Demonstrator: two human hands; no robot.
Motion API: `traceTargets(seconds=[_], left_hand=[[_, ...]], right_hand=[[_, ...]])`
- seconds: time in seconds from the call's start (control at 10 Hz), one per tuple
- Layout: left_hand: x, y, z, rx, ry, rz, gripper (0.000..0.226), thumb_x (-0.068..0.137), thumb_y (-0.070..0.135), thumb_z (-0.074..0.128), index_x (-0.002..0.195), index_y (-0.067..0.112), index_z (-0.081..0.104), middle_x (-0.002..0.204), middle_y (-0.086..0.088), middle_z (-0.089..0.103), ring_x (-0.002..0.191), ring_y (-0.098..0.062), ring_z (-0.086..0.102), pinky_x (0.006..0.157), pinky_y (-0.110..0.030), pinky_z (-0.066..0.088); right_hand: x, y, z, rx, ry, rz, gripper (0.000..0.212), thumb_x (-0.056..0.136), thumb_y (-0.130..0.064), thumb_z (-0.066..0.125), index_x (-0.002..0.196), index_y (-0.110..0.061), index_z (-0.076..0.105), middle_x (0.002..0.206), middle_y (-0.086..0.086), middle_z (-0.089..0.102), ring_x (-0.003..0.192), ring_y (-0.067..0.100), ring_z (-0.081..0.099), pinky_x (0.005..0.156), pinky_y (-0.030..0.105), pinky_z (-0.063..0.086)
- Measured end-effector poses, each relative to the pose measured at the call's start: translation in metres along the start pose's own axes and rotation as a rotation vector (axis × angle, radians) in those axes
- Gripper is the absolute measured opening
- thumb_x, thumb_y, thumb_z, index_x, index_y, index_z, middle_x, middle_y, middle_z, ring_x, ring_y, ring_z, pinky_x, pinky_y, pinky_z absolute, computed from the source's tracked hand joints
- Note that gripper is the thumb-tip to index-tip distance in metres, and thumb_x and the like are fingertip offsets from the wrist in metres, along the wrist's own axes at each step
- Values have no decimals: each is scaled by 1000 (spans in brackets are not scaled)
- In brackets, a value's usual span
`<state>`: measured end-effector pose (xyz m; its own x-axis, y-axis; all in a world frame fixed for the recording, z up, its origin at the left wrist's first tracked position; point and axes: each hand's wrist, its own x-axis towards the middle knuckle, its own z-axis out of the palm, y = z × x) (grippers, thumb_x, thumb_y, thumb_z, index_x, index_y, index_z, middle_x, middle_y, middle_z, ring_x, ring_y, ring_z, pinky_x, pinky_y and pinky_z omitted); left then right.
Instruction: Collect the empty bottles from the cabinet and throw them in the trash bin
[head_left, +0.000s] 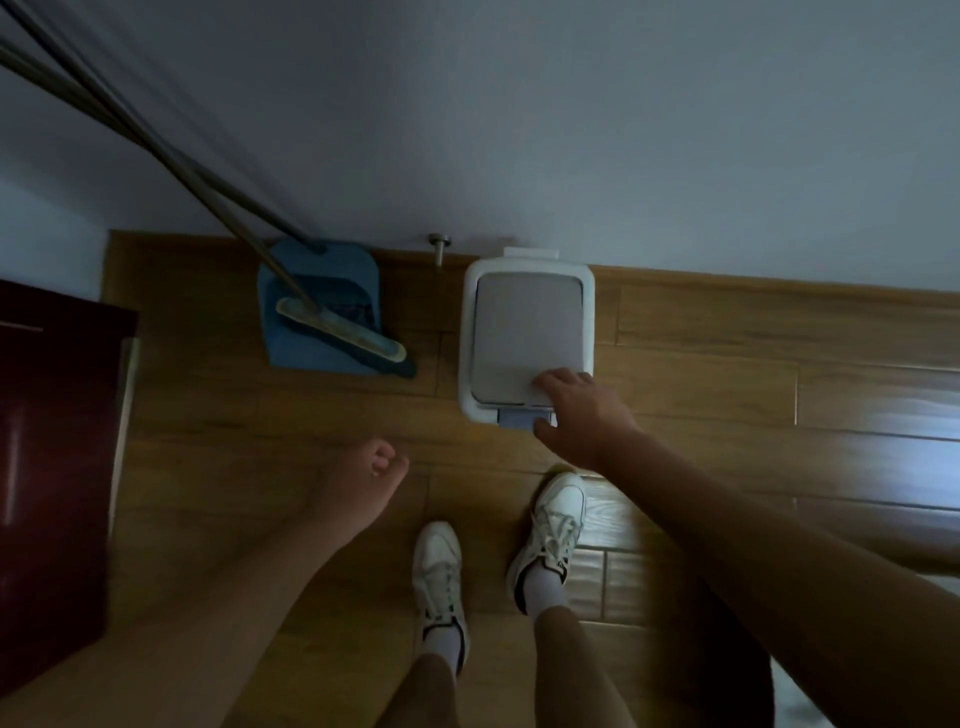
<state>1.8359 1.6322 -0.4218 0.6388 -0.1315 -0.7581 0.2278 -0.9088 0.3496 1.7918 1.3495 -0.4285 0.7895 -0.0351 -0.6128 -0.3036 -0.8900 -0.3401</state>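
Observation:
A white trash bin (525, 291) with a grey lid stands on the wooden floor against the wall, lid closed. My right hand (579, 415) reaches over its near right corner, fingers spread on the lid edge and thumb by the blue-grey pedal (517, 418). My left hand (363, 480) hangs over the floor to the left of the bin, fingers curled into a loose fist with nothing in it. No bottles are in view.
A blue dustpan (311, 312) with a broom (340, 332) lies left of the bin, long handles slanting up left. A dark red cabinet (52, 467) stands at the left edge. A metal door stop (439, 244) sits by the wall. My feet in white sneakers (550, 525) stand below the bin.

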Motion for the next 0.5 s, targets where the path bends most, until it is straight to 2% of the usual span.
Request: traceTargets(seconds=[0.1,0.2,0.3,0.4,0.5], left_hand=[[10,-14,11,-38,-7,-6,27,98,42,53,113,21,62,107,2,64,89,-8,60,67,-28,49],[10,-21,15,-50,-21,13,24,98,42,53,108,23,62,102,5,63,88,-9,60,63,-28,46],[-2,-33,12,-30,-41,29,26,98,44,51,109,24,63,103,5,64,88,-9,61,68,-31,51],[-22,-39,-2,-36,-36,10,28,99,43,51,112,21,64,107,3,64,91,-9,61,76,-33,54],[-52,-39,-21,-72,-13,-23,30,100,42,49,114,19,64,108,2,64,93,-10,60,75,-30,51]], right_hand=[[3,3,43,-64,-99,43,85,90,-44,61,157,-15,17,167,5,12,150,30,20,118,46,28],[-1,0,73,-114,-104,80,105,87,-45,65,159,-17,-7,167,3,-15,154,28,-7,123,45,10],[-2,-7,72,-94,-82,119,102,87,-41,66,159,-17,-3,168,4,-12,155,29,-4,121,49,18],[-7,-19,56,66,-70,204,72,90,-36,62,151,-13,31,159,12,30,140,33,38,107,49,43],[-30,-24,44,450,-30,382,56,90,-32,61,141,-13,48,132,11,62,109,28,64,90,39,53]])
